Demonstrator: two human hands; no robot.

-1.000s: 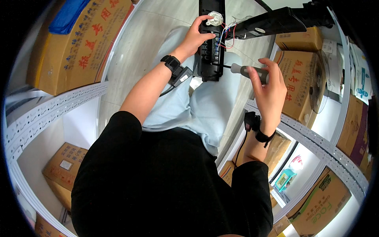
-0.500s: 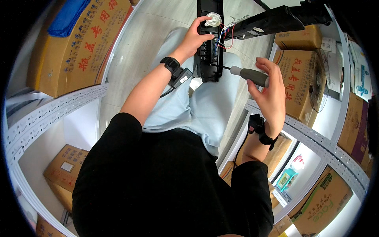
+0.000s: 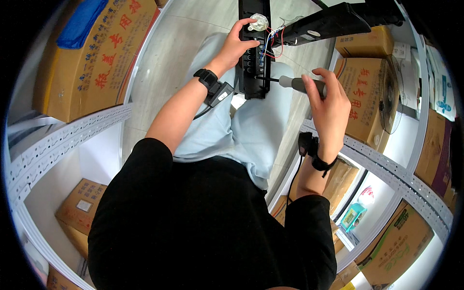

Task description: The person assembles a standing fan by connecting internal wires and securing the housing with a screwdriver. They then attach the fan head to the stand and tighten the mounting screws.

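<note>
Across my lap lies a long black plastic housing [image 3: 251, 89] with a row of slots and small electrical parts along it. My left hand [image 3: 233, 48] grips its left side, thumb over the slotted part and index finger touching a round whitish clear part [image 3: 258, 22]. Thin red, white and blue wires [image 3: 273, 38] run from the housing's right side. In my right hand [image 3: 329, 99] is a screwdriver [image 3: 300, 84] with a grey handle, held by thumb and fingers at the handle's end. Its shaft points left into the housing's near part; the tip's exact seat is too small to make out.
A black stand-like piece [image 3: 328, 24] extends right from the housing. Cardboard boxes [image 3: 108, 58] fill the left shelf [image 3: 72, 140]; more boxes [image 3: 360, 92] and a wire fan guard [image 3: 390, 94] stand on the right. A small teal device [image 3: 353, 217] sits lower right.
My right hand has turned around the screwdriver handle, its thumb now on top, and the screwdriver has shifted slightly left and up. My left hand keeps its hold on the housing.
</note>
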